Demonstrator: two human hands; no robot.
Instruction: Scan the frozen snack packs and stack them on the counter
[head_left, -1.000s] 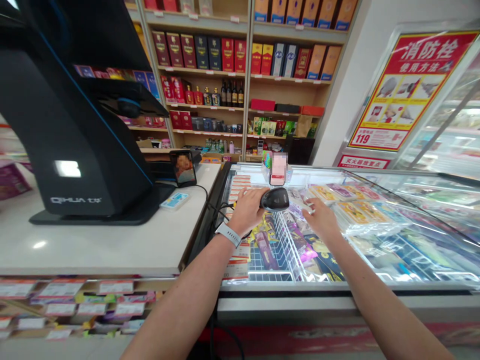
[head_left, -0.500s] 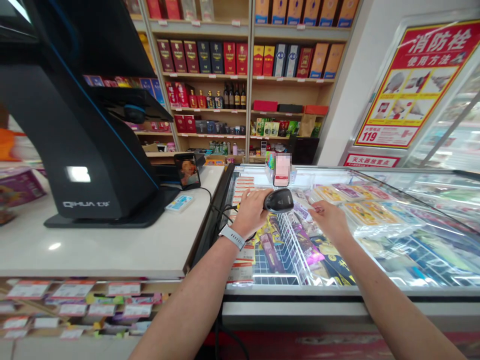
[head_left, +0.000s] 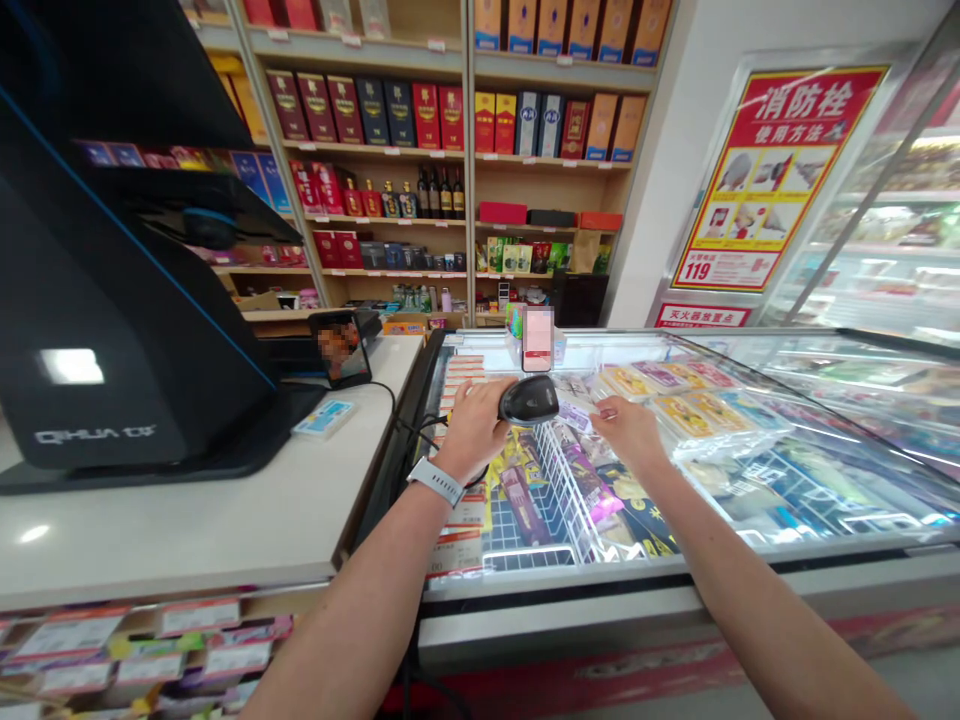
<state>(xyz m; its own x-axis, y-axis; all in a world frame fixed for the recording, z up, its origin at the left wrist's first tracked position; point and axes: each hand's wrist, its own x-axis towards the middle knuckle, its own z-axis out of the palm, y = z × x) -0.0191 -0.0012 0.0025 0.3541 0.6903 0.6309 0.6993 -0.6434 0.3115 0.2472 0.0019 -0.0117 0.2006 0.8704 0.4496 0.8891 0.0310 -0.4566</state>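
Note:
My left hand (head_left: 478, 425), with a pale watch strap at the wrist, is wrapped round a black handheld scanner (head_left: 529, 400) whose head points right. Just right of it, my right hand (head_left: 626, 428) pinches the edge of a white and purple packet (head_left: 574, 414). Both hands are above the glass top of a chest freezer (head_left: 540, 592). Beyond the scanner a phone (head_left: 538, 338) with a pink screen stands upright. Under the glass, a white wire basket (head_left: 559, 500) holds purple and yellow packets.
To the left, a white counter (head_left: 225, 520) bears a black checkout terminal (head_left: 112, 330), a small propped screen (head_left: 342, 348) and a blue-white box (head_left: 325, 418). Black cables hang between counter and freezer. Shelves of boxes and bottles (head_left: 469, 150) stand behind.
The view has turned slightly right, so the counter, shelves and freezer sit further left. Both hands keep their grips, and the scanner and packet remain close together.

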